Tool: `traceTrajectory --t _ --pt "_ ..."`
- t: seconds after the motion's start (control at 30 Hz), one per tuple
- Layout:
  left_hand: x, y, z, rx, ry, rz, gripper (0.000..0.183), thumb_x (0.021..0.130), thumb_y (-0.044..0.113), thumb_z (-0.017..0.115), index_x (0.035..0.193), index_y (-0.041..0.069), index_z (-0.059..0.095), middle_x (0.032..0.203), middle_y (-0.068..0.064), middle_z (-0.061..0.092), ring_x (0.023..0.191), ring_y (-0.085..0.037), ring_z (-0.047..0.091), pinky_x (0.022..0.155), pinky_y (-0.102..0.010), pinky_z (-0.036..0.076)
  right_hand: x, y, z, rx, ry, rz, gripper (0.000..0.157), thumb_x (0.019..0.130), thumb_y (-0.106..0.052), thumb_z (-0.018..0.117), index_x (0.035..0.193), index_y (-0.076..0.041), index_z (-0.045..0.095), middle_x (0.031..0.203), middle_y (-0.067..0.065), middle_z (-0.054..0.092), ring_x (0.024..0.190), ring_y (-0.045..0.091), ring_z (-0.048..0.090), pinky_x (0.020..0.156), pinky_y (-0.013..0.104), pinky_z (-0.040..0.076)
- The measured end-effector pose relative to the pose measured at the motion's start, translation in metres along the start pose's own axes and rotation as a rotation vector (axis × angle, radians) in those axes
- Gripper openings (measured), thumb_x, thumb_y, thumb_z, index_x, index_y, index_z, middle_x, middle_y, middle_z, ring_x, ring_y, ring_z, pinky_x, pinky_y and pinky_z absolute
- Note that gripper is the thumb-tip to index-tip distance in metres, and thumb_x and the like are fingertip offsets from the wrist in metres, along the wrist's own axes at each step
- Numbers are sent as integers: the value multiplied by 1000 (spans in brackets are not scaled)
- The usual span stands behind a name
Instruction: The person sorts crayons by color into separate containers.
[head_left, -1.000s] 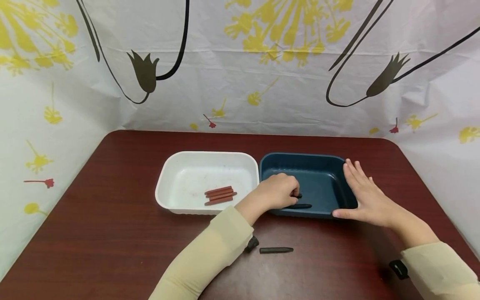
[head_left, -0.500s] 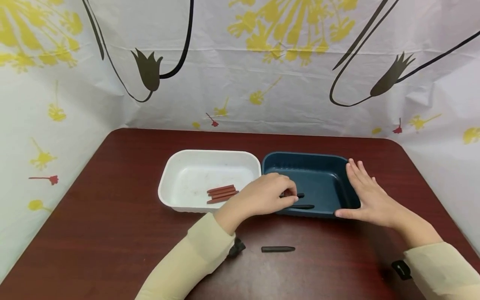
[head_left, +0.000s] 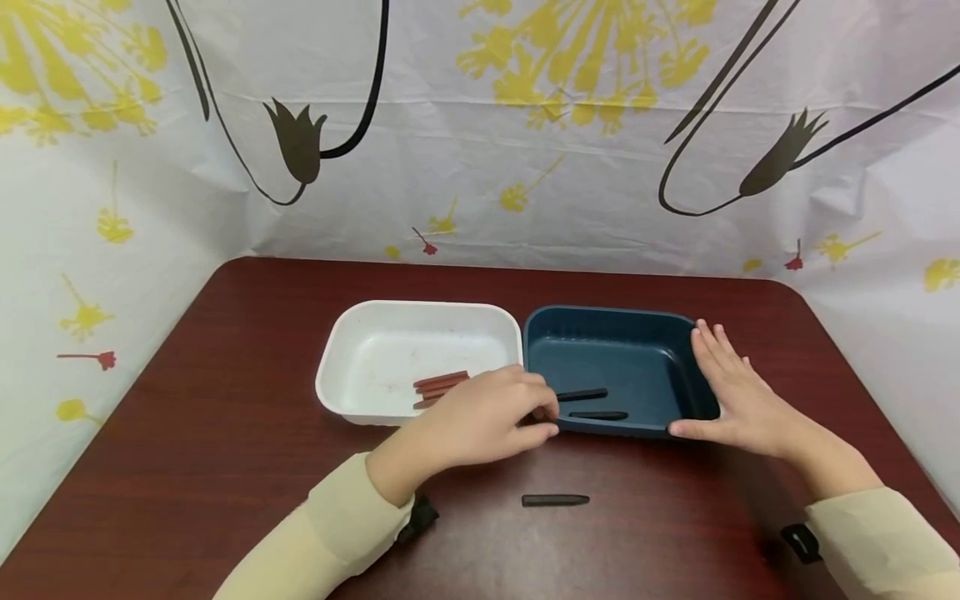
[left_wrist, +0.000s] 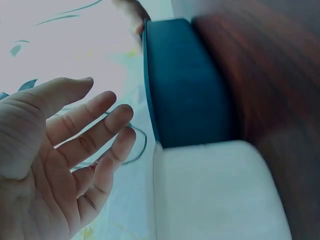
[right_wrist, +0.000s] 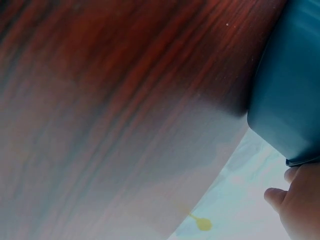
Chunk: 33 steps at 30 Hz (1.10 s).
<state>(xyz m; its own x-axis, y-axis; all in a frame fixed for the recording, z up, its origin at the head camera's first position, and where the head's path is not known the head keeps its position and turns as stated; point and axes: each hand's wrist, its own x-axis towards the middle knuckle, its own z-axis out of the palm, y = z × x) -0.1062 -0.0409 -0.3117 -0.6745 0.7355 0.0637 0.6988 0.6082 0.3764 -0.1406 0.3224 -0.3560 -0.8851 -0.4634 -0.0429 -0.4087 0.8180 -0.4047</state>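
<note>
In the head view my left hand (head_left: 472, 421) hovers by the near adjoining corners of a white tray (head_left: 345, 367) and a dark blue tray (head_left: 645, 367). Its fingers are loosely bent, and the left wrist view shows nothing in the palm. My right hand (head_left: 738, 408) rests on the blue tray's right end, fingers straight along the rim and thumb at the near corner. Two black crayon-like sticks, one farther back (head_left: 585, 394) and one nearer (head_left: 600, 415), lie in the blue tray. Several reddish-brown sticks (head_left: 442, 381) lie in the white tray, partly behind my left hand.
Another black pointed stick (head_left: 555, 500) lies on the dark red wooden table (head_left: 187, 433), in front of the trays. The trays stand side by side. A white patterned sheet (head_left: 420, 183) hangs behind the table and along its sides.
My left hand has let go of a black stick inside the blue tray and drawn back left and toward me, over the near rims. The right hand stays on the blue tray.
</note>
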Motion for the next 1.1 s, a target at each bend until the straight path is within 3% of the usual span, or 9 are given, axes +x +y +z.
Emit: traceTrajectory --t 0.3,0.57,0.8,1.1 --pt "4 17 17 98 -119 128 19 97 32 63 108 21 74 103 11 70 95 -5 60 81 -18 51 1 0 1 6 0 -1 125 79 -45 80 158 -2 -6 167 9 -18 153 35 -20 112 76 -4" --pt "6 14 29 102 -186 198 8 93 28 67 96 23 72 89 14 66 83 -2 58 72 -16 47 1 0 0 5 -10 10 125 79 -45 79 158 -3 -7 166 9 -19 153 36 -20 112 76 -5" --pt "12 9 37 90 -249 180 3 89 27 72 91 25 73 82 15 66 72 2 55 63 -14 44 0 0 -1 7 -10 15 124 79 -45 79 158 -3 -7 166 9 -19 153 36 -20 112 76 -4" --pt "15 10 46 51 -376 101 13 85 33 79 94 25 75 76 15 64 65 0 54 58 -17 43 1 -1 0 16 -9 9 124 79 -44 79 158 -4 -7 166 8 -19 152 35 -22 112 76 -6"
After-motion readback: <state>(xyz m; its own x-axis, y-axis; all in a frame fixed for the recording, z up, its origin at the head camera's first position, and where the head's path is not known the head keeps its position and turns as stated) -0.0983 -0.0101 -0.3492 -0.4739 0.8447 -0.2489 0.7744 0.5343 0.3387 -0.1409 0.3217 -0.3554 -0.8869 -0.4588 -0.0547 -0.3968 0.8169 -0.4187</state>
